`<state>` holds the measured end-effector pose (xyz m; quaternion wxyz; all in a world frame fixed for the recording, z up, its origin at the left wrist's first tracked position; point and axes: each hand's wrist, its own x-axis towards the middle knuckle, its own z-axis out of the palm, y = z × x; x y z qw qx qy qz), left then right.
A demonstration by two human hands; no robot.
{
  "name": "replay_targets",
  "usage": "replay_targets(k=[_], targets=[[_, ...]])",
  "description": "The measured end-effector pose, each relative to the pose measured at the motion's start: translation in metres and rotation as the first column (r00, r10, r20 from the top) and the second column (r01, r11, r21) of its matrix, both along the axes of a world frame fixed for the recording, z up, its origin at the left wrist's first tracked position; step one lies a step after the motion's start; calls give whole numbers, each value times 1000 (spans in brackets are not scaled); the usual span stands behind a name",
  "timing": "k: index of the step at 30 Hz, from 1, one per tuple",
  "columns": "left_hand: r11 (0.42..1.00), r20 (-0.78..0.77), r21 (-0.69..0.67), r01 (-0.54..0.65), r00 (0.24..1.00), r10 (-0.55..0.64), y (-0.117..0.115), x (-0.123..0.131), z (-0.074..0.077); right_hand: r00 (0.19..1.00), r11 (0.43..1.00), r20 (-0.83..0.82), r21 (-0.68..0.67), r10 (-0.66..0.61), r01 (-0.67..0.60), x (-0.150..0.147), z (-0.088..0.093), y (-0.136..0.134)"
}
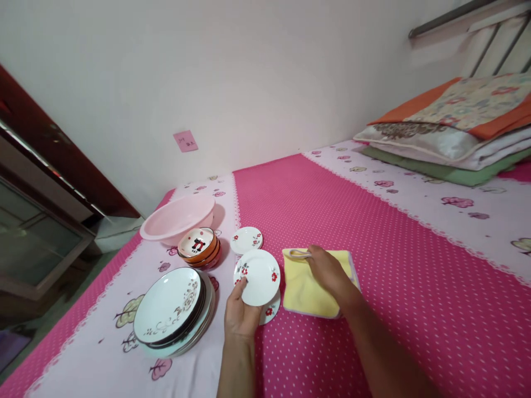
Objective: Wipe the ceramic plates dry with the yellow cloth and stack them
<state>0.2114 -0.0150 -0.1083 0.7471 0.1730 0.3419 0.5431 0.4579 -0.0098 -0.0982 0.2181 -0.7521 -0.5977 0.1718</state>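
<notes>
My left hand (240, 315) grips a small white saucer (259, 276) with red flowers, the thumb on its rim and the other fingers beneath. Partly hidden under it lies another flowered saucer (270, 309). Just beyond is a small stack of matching saucers (245, 239). My right hand (328, 272) is closed on the upper edge of a folded yellow cloth (305, 287) with a pale border, close to its hanging loop. The cloth is on the pink bedspread, to the right of the held saucer. Some of the right fingers are hidden.
To the left are a stack of large plates (166, 304), a stack of orange-rimmed bowls (197, 245) and a pink basin (178, 218). Folded bedding (448, 138) lies at the far right, below a metal rail. The bed (282, 193) meets a white wall (269, 83).
</notes>
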Motion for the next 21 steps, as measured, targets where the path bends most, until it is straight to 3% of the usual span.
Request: replay_targets(k=[3, 6, 9, 10, 12, 15, 18, 21], targets=[[999, 205, -3, 33, 978, -32, -10, -1, 6, 999, 999, 4, 30, -46, 46, 2, 14, -2], [1000, 256, -14, -20, 967, 23, -16, 1, 11, 998, 996, -11, 75, -55, 56, 5, 29, -5], [989, 245, -96, -110, 961, 131, -20, 9, 18, 961, 978, -276, 192, -27, 83, 6, 45, -13], [986, 249, -120, -119, 957, 146, -21, 12, 20, 903, 968, -431, 223, -6, 113, 6, 51, -17], [985, 280, -144, -96, 951, 134, -23, 18, 24, 703, 951, -710, 243, 41, 190, 4, 62, -25], [991, 340, -130, -44, 937, 86, -28, 24, 28, 422, 939, -899, 239, 117, 248, -6, 76, -37], [994, 364, -106, -13, 930, 51, -32, 27, 28, 297, 961, -936, 240, 191, 137, -25, 84, -45], [999, 364, -34, -5, 931, 17, -32, 30, 26, 274, 958, -919, 255, 283, -134, -47, 82, -47]])
